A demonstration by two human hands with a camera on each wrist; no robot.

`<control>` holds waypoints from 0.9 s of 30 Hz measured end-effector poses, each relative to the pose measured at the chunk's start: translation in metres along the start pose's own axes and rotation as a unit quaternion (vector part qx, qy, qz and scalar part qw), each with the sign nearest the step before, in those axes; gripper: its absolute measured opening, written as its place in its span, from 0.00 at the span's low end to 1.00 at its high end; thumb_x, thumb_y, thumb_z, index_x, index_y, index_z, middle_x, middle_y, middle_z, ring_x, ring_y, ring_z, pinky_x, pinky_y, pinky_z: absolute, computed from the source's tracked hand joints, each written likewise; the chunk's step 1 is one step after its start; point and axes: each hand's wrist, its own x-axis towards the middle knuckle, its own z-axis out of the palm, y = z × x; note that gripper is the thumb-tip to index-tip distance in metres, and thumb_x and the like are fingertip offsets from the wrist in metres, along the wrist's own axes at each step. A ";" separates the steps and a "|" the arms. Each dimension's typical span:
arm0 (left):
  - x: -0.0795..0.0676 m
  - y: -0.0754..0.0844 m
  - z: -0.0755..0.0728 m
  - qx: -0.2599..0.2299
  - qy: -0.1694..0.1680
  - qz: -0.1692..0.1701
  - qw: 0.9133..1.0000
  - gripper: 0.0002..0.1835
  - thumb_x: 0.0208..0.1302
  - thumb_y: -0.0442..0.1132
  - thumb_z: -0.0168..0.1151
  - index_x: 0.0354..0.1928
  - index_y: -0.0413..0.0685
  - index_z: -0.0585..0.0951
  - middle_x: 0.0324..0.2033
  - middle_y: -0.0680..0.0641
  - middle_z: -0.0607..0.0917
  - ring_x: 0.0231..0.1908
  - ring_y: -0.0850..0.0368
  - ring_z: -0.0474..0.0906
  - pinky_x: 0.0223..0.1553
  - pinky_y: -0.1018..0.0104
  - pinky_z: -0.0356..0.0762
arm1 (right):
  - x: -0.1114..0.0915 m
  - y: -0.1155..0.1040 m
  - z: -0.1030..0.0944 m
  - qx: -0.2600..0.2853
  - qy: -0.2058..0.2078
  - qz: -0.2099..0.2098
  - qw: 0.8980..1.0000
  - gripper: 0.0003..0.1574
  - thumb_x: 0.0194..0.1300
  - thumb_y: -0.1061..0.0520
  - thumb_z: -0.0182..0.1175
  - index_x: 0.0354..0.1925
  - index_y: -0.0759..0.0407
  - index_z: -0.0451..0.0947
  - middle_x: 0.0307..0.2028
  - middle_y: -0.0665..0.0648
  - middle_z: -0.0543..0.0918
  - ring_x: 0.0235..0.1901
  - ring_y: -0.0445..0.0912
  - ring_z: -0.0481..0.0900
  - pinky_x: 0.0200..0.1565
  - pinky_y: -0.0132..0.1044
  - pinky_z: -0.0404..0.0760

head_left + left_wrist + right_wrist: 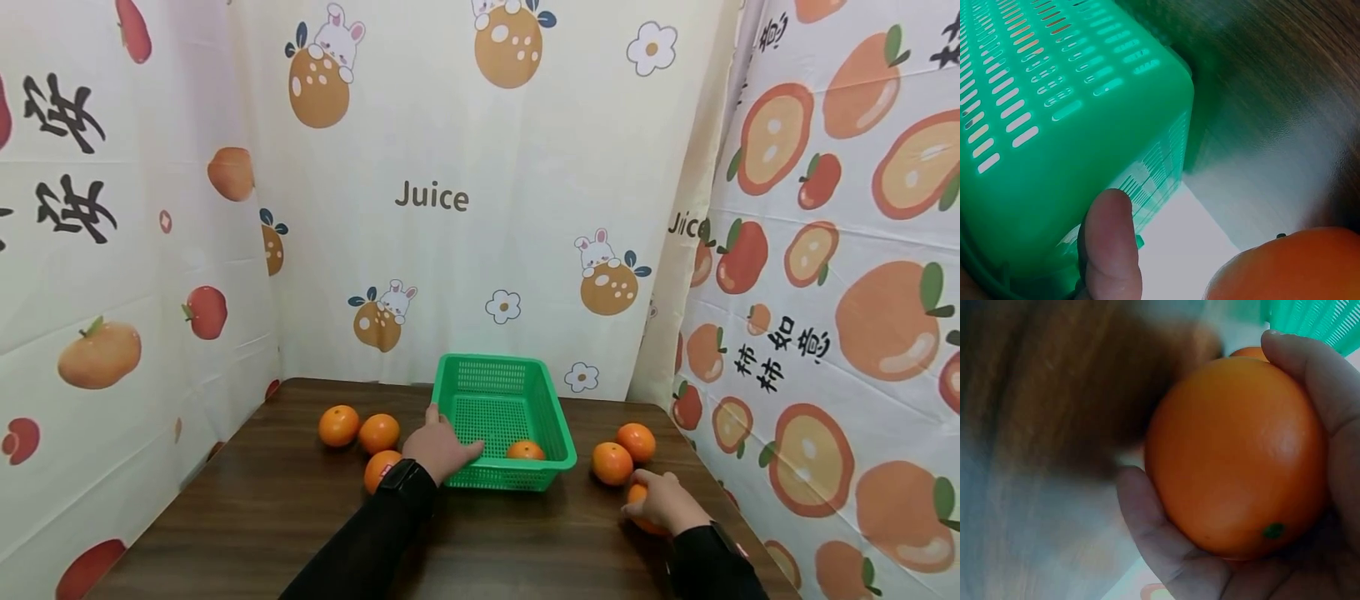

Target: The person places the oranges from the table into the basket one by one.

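Note:
My left hand (438, 450) grips the left rim of a green plastic basket (558, 425), with the thumb reaching over the inside. In the left wrist view, a finger (1113, 244) lies against the outside of the basket wall (1066, 181). One orange (526, 451) sits inside the basket at its near right corner. At the right of the table, my right hand (670, 502) holds an orange (1235, 456) with thumb and fingers curled around its sides. Just beyond that hand are two more oranges, one nearer (612, 463) and one farther (636, 442).
Left of the basket lie three oranges: one far left (339, 426), one beside it (379, 433), and one (379, 470) partly behind my left wrist. The dark wooden table (247, 500) is bordered by printed curtains (465, 250) at the back and both sides.

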 end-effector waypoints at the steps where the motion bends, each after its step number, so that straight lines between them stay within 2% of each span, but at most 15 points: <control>1: 0.000 0.000 -0.001 0.000 0.000 0.000 1.000 0.54 0.63 0.74 0.62 0.71 0.31 0.75 0.80 0.33 0.62 0.23 0.52 0.77 0.28 0.59 0.76 | 0.000 -0.001 0.001 -0.003 0.007 -0.013 1.000 0.30 0.56 0.48 0.79 0.54 0.56 0.82 0.41 0.67 0.76 0.36 0.56 0.76 0.43 0.52 0.78; 4: 0.001 0.000 0.000 0.001 0.002 -0.002 1.000 0.53 0.63 0.74 0.61 0.70 0.31 0.76 0.80 0.33 0.62 0.24 0.52 0.77 0.28 0.59 0.75 | 0.001 -0.004 0.004 -0.010 0.032 -0.046 0.998 0.26 0.51 0.52 0.81 0.47 0.53 0.82 0.36 0.58 0.79 0.34 0.52 0.75 0.43 0.48 0.76; 6: 0.002 -0.001 0.002 -0.001 0.001 -0.005 1.000 0.53 0.63 0.75 0.61 0.70 0.32 0.77 0.80 0.33 0.61 0.24 0.52 0.77 0.28 0.59 0.75 | 0.001 -0.005 0.007 -0.011 0.044 -0.057 0.997 0.25 0.48 0.53 0.81 0.44 0.53 0.82 0.34 0.56 0.78 0.32 0.51 0.74 0.41 0.47 0.75; 12: 0.003 -0.002 0.005 -0.002 -0.011 -0.010 1.000 0.54 0.63 0.76 0.61 0.72 0.33 0.75 0.81 0.34 0.60 0.26 0.52 0.78 0.30 0.59 0.77 | -0.003 -0.006 0.013 -0.023 0.046 -0.038 0.998 0.25 0.50 0.51 0.80 0.45 0.53 0.82 0.37 0.62 0.75 0.33 0.53 0.73 0.39 0.48 0.74; 16: 0.004 -0.001 0.006 0.003 -0.010 -0.008 1.000 0.55 0.63 0.76 0.61 0.72 0.33 0.75 0.81 0.34 0.60 0.27 0.52 0.78 0.31 0.58 0.78 | -0.005 -0.011 0.009 -0.021 0.013 -0.004 1.000 0.23 0.62 0.49 0.70 0.53 0.55 0.82 0.44 0.69 0.75 0.37 0.57 0.75 0.44 0.56 0.78; 18: 0.005 -0.002 0.006 0.002 -0.008 -0.008 1.000 0.55 0.62 0.76 0.61 0.72 0.33 0.75 0.81 0.34 0.60 0.27 0.52 0.78 0.31 0.58 0.78 | -0.007 -0.015 0.005 -0.014 -0.012 0.011 1.000 0.25 0.69 0.48 0.62 0.60 0.57 0.81 0.49 0.74 0.75 0.41 0.62 0.78 0.49 0.62 0.78; 21: 0.007 -0.003 0.008 -0.001 -0.004 -0.008 1.000 0.55 0.62 0.76 0.61 0.72 0.32 0.75 0.82 0.34 0.60 0.26 0.52 0.78 0.30 0.59 0.77 | -0.013 -0.023 0.000 -0.001 -0.042 0.026 0.999 0.31 0.74 0.48 0.54 0.69 0.60 0.76 0.55 0.79 0.72 0.47 0.68 0.78 0.55 0.71 0.76; 24: 0.007 -0.005 0.009 -0.006 -0.004 -0.009 1.000 0.56 0.61 0.75 0.61 0.72 0.31 0.74 0.82 0.34 0.59 0.25 0.52 0.77 0.29 0.59 0.77 | -0.018 -0.026 0.000 -0.002 -0.050 0.031 0.998 0.34 0.74 0.49 0.54 0.72 0.62 0.72 0.56 0.80 0.71 0.49 0.71 0.78 0.56 0.72 0.75; 27: 0.006 -0.004 0.008 -0.005 -0.007 -0.010 1.000 0.55 0.62 0.75 0.61 0.72 0.31 0.74 0.82 0.34 0.59 0.26 0.52 0.78 0.30 0.60 0.77 | -0.018 -0.026 0.003 -0.009 -0.042 0.028 0.999 0.36 0.74 0.48 0.59 0.73 0.64 0.71 0.55 0.79 0.72 0.47 0.68 0.78 0.55 0.70 0.77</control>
